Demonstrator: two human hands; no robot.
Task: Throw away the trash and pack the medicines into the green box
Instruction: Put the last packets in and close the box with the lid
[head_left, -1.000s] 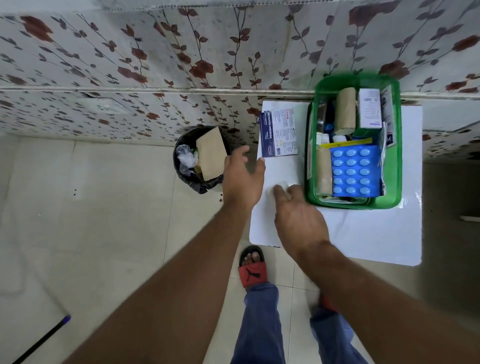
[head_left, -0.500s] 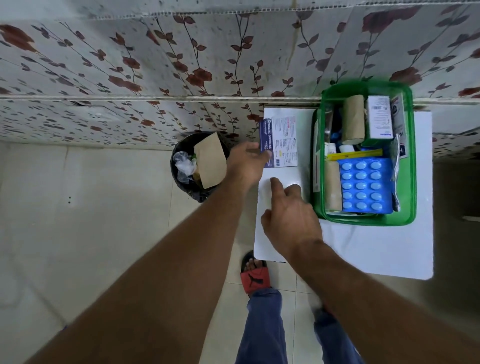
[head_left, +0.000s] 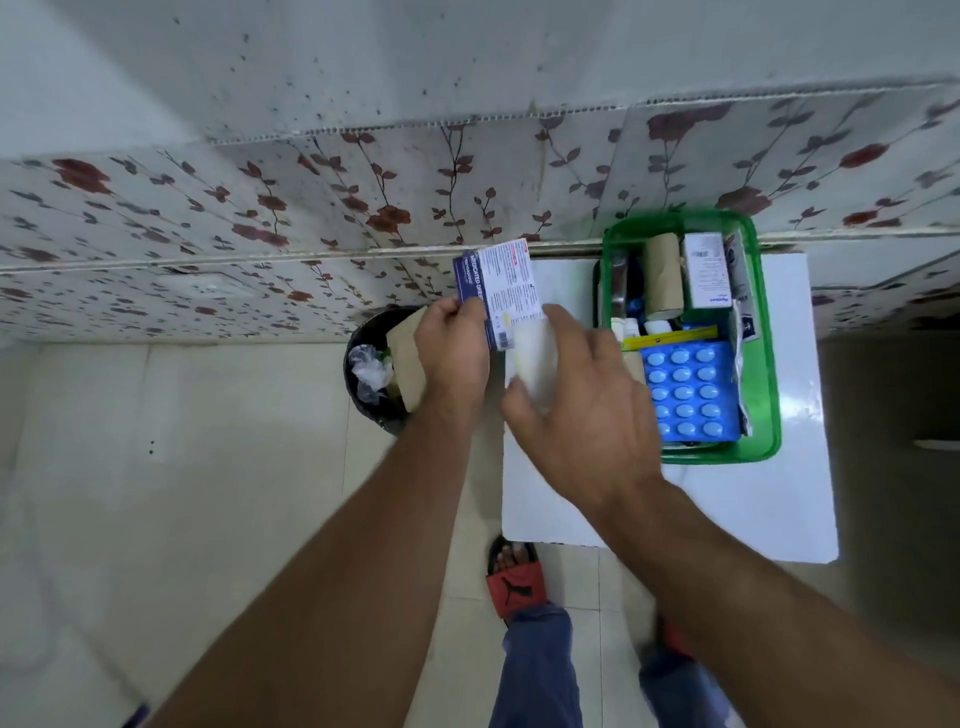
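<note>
My left hand (head_left: 453, 347) holds a blue and white medicated-dressing box (head_left: 497, 287), lifted off the table and tilted, above the table's left edge. My right hand (head_left: 587, 410) grips a small white packet (head_left: 535, 358) just below that box. The green box (head_left: 768, 364) stands at the back of the white table (head_left: 753, 499). It holds a blue blister pack (head_left: 688, 392), a tan bandage roll (head_left: 663, 275), a white carton (head_left: 706, 270) and other medicines. A black trash bin (head_left: 363, 384) on the floor left of the table holds a brown cardboard piece and clear plastic.
A flower-patterned wall panel (head_left: 311, 218) runs behind the table and the bin. Pale floor tiles (head_left: 182, 467) spread to the left. My foot in a red and black sandal (head_left: 514, 577) stands under the table's front edge.
My left hand has picked the dressing box up off the table and raised it. My right hand has lifted the white packet off the table toward the box.
</note>
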